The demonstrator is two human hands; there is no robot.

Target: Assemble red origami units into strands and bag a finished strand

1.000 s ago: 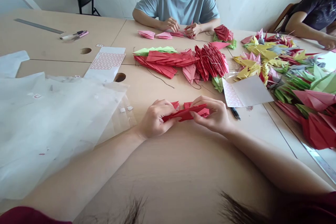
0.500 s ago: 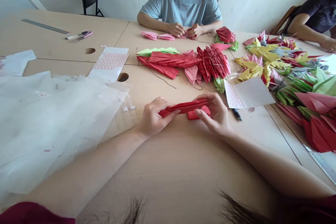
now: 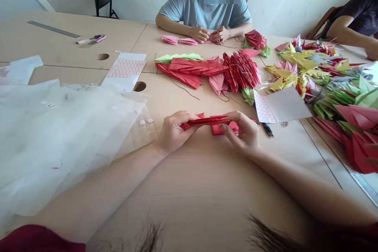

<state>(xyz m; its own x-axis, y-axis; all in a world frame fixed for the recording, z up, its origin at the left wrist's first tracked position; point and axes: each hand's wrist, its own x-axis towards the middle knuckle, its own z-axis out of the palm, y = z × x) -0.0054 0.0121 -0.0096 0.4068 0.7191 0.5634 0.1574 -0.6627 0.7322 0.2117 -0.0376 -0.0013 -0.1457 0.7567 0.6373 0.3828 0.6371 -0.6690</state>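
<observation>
Above the near part of the table, a flat piece of red folded paper [image 3: 211,120] is held level between my hands. My left hand [image 3: 174,130] grips its left end, thumb in front and fingers behind. At the right end, the thumb and fingers of my right hand [image 3: 242,132] close on the paper's edge. Below and behind it, another red folded paper [image 3: 218,130] lies on the table, partly covered by my right fingers.
Translucent sheets [image 3: 67,138] spread over the left side. Beyond my hands lie bundled red folded papers [image 3: 240,71] with dark threads. A printed card [image 3: 283,104] and a pen [image 3: 268,130] are at right, beside a colourful paper heap [image 3: 351,98]. A person [image 3: 203,8] sits opposite.
My right hand has closed in on the right end of the red folded paper, its fingers now nearer the thumb. The paper's layers sit slightly more apart at the left.
</observation>
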